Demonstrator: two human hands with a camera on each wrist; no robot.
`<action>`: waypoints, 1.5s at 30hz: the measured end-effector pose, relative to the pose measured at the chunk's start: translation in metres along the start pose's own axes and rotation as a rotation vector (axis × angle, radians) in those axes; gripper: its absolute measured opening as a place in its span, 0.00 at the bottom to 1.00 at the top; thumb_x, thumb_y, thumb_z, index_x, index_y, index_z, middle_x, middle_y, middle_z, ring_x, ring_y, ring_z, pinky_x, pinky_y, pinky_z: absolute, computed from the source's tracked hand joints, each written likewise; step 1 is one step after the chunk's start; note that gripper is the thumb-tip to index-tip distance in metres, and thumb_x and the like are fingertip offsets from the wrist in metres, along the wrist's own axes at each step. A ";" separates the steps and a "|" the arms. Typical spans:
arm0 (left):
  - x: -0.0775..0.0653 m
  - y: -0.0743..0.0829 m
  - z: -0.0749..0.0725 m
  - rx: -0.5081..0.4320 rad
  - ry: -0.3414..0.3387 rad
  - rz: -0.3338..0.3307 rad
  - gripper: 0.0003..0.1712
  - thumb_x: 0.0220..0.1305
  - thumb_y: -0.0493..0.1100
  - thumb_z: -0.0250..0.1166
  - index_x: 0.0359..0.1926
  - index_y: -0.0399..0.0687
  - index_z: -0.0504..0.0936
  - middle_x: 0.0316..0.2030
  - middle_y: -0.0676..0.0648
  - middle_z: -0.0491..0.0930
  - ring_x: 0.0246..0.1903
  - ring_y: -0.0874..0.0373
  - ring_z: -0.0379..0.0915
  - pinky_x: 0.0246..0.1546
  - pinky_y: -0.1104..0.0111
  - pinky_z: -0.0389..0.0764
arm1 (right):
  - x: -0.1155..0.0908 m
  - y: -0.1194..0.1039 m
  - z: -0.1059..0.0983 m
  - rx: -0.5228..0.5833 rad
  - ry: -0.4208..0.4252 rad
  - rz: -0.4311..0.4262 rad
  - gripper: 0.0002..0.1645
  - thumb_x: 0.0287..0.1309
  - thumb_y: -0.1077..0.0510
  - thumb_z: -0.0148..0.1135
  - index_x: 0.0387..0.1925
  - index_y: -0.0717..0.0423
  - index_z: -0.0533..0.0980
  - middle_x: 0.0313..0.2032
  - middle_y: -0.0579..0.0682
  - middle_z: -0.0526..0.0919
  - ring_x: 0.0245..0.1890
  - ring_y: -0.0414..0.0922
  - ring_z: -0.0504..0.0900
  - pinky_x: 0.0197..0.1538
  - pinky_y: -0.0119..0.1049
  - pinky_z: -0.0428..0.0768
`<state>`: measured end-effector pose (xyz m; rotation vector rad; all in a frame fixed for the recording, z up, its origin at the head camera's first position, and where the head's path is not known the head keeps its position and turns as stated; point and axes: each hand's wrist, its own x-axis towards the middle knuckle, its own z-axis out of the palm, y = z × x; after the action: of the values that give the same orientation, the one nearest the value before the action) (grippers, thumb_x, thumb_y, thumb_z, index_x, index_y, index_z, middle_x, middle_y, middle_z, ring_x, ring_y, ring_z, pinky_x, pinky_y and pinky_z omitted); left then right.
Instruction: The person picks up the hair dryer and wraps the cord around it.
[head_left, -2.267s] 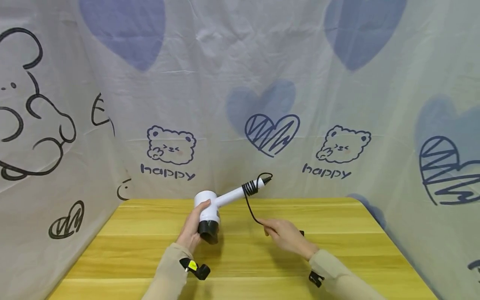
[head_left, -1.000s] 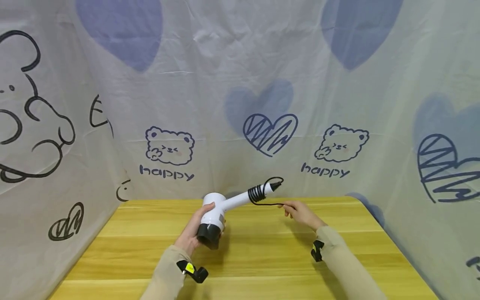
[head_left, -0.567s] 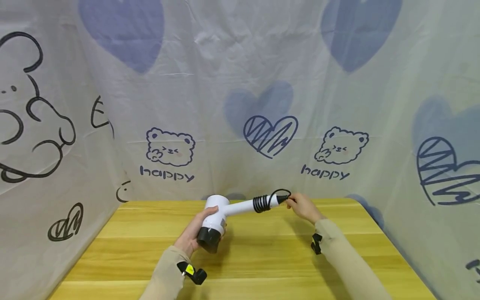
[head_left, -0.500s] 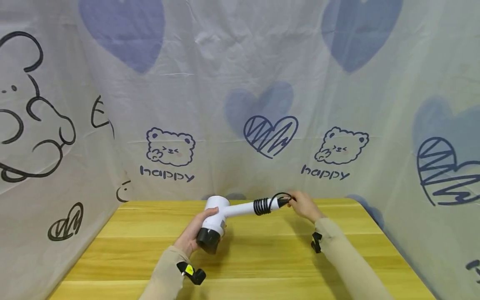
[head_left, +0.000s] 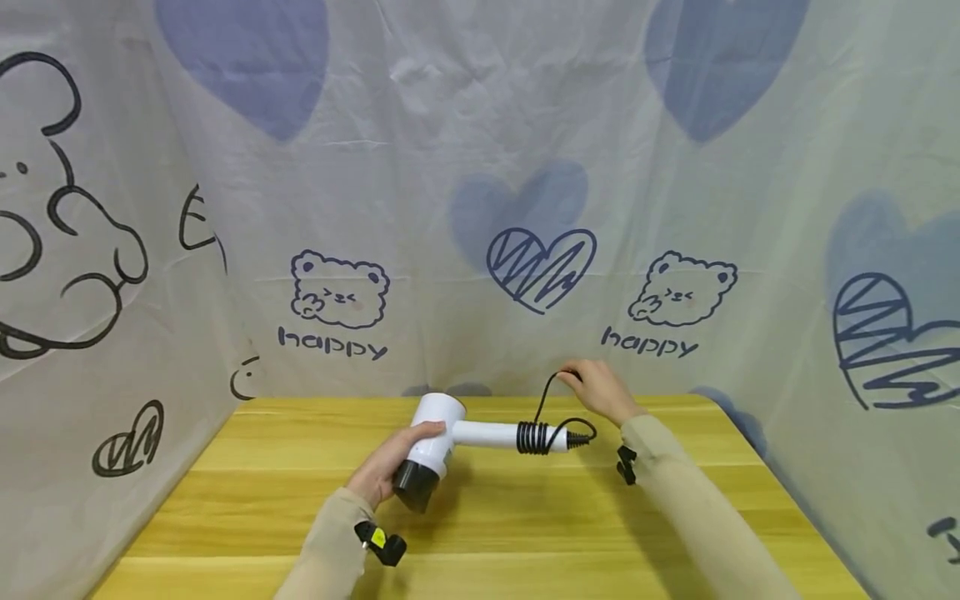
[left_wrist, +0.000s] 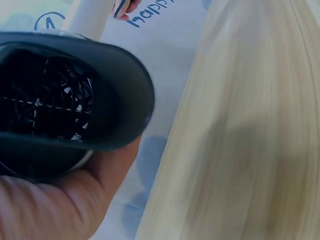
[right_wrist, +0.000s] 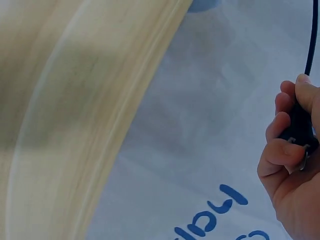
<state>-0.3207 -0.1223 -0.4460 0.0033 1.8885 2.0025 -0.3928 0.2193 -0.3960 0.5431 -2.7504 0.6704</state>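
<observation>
My left hand (head_left: 390,458) grips the white barrel of a hair dryer (head_left: 487,434), thumb on top. Its black nozzle (head_left: 415,485) points down toward me, and a grille shows inside the nozzle opening (left_wrist: 132,95) in the left wrist view. The white handle stretches right, with several turns of black cord (head_left: 532,438) wound near its end and a loop at the tip. Above and right of the handle, my right hand (head_left: 603,392) holds the cord's free end. In the right wrist view its curled fingers wrap a black plug (right_wrist: 301,122) with metal prongs showing.
The dryer is over a yellow wood-grain table (head_left: 525,533). A pale curtain (head_left: 480,100) printed with hearts and bears hangs behind the table and along both sides. Each wrist carries a small black camera, such as the left wrist camera (head_left: 381,543).
The right hand has carried the cord end round the handle, from near me to the right and then up behind it. The dryer's handle has swung down to nearly level.
</observation>
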 end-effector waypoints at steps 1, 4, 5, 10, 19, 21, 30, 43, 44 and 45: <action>0.000 0.000 0.000 0.018 0.011 0.006 0.42 0.58 0.62 0.66 0.61 0.36 0.66 0.40 0.42 0.79 0.33 0.54 0.79 0.33 0.64 0.84 | 0.001 -0.001 -0.001 -0.011 0.000 -0.003 0.16 0.70 0.52 0.55 0.47 0.58 0.82 0.43 0.54 0.87 0.40 0.48 0.84 0.48 0.48 0.83; 0.003 0.001 0.002 0.066 0.040 0.041 0.42 0.57 0.59 0.68 0.62 0.38 0.66 0.42 0.40 0.78 0.34 0.52 0.79 0.34 0.61 0.85 | 0.005 -0.007 -0.005 -0.051 0.004 -0.032 0.15 0.69 0.52 0.56 0.47 0.57 0.83 0.43 0.53 0.87 0.40 0.48 0.85 0.48 0.47 0.83; 0.003 0.001 0.003 0.081 0.047 0.056 0.41 0.56 0.58 0.69 0.63 0.39 0.66 0.43 0.39 0.78 0.35 0.52 0.79 0.34 0.61 0.85 | 0.006 -0.010 -0.006 -0.067 0.005 -0.047 0.15 0.69 0.52 0.57 0.46 0.56 0.83 0.43 0.53 0.87 0.40 0.48 0.85 0.49 0.47 0.83; 0.007 0.000 0.007 0.127 0.076 0.124 0.41 0.56 0.55 0.70 0.64 0.41 0.65 0.44 0.37 0.77 0.37 0.50 0.79 0.35 0.59 0.85 | 0.012 -0.032 -0.012 -0.152 0.036 -0.078 0.14 0.68 0.49 0.58 0.45 0.51 0.84 0.42 0.49 0.88 0.37 0.46 0.86 0.46 0.45 0.84; 0.005 -0.001 0.009 0.197 0.185 0.178 0.41 0.53 0.54 0.72 0.63 0.40 0.67 0.45 0.38 0.78 0.36 0.50 0.79 0.33 0.60 0.85 | 0.008 -0.064 -0.012 -0.168 0.156 -0.177 0.11 0.64 0.51 0.62 0.41 0.51 0.85 0.39 0.49 0.88 0.29 0.41 0.83 0.31 0.35 0.82; 0.005 -0.002 0.008 0.202 0.217 0.191 0.41 0.54 0.55 0.72 0.62 0.39 0.67 0.45 0.38 0.78 0.36 0.51 0.78 0.33 0.61 0.85 | 0.005 -0.066 -0.011 -0.145 0.177 -0.177 0.10 0.64 0.52 0.63 0.41 0.51 0.85 0.38 0.49 0.88 0.27 0.40 0.82 0.29 0.32 0.80; 0.004 -0.006 0.009 0.228 0.367 0.227 0.41 0.53 0.58 0.72 0.60 0.39 0.68 0.47 0.38 0.77 0.39 0.50 0.77 0.36 0.65 0.81 | -0.010 -0.088 -0.013 -0.064 0.198 -0.229 0.08 0.62 0.53 0.65 0.38 0.51 0.86 0.36 0.47 0.88 0.31 0.42 0.84 0.34 0.37 0.83; 0.003 -0.002 0.005 0.087 0.531 0.231 0.39 0.55 0.59 0.71 0.55 0.37 0.68 0.45 0.39 0.75 0.37 0.52 0.75 0.32 0.67 0.80 | -0.040 -0.111 0.004 0.043 0.238 -0.246 0.05 0.60 0.56 0.66 0.34 0.51 0.85 0.32 0.45 0.86 0.26 0.37 0.77 0.28 0.28 0.74; 0.003 -0.002 0.004 0.073 0.532 0.229 0.39 0.55 0.59 0.71 0.56 0.36 0.68 0.45 0.39 0.75 0.36 0.52 0.75 0.32 0.67 0.80 | -0.041 -0.112 0.006 0.046 0.236 -0.249 0.05 0.59 0.56 0.67 0.34 0.51 0.85 0.32 0.45 0.86 0.26 0.36 0.77 0.28 0.28 0.73; 0.002 -0.003 0.004 0.054 0.531 0.227 0.39 0.55 0.59 0.71 0.55 0.36 0.68 0.45 0.39 0.75 0.36 0.52 0.76 0.32 0.67 0.80 | -0.042 -0.114 0.008 0.048 0.231 -0.250 0.04 0.59 0.56 0.67 0.34 0.51 0.85 0.32 0.45 0.86 0.25 0.36 0.75 0.28 0.28 0.72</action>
<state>-0.3209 -0.1174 -0.4487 -0.3463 2.3525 2.2651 -0.3090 0.1343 -0.3723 0.7535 -2.4066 0.6910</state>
